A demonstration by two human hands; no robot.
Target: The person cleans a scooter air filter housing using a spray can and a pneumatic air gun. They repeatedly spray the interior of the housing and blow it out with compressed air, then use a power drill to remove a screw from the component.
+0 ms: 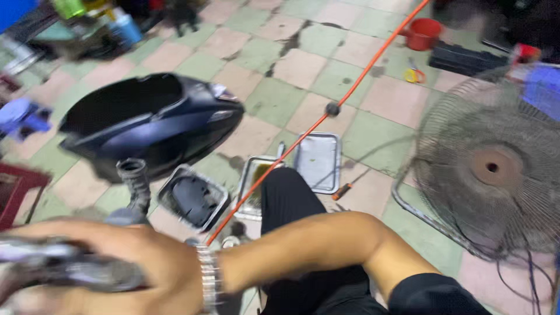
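My right hand (125, 262) reaches across to the lower left with a metal bracelet (209, 274) on its wrist. Its fingers are closed over a grey, shiny metal part (64, 269), which is blurred. Just behind the hand a black ribbed rubber hose (135, 182) stands up from a rounded grey piece. My knee in black trousers (289, 195) shows under the forearm. My left hand is out of sight.
On the tiled floor lie a dark blue scooter body panel (151, 116), three metal trays (318, 160) (193, 199) (252, 184), an orange-handled screwdriver (342, 191) and an orange cable (350, 93). A floor fan (493, 169) stands at right, a red bucket (423, 34) behind, a red stool (14, 186) at left.
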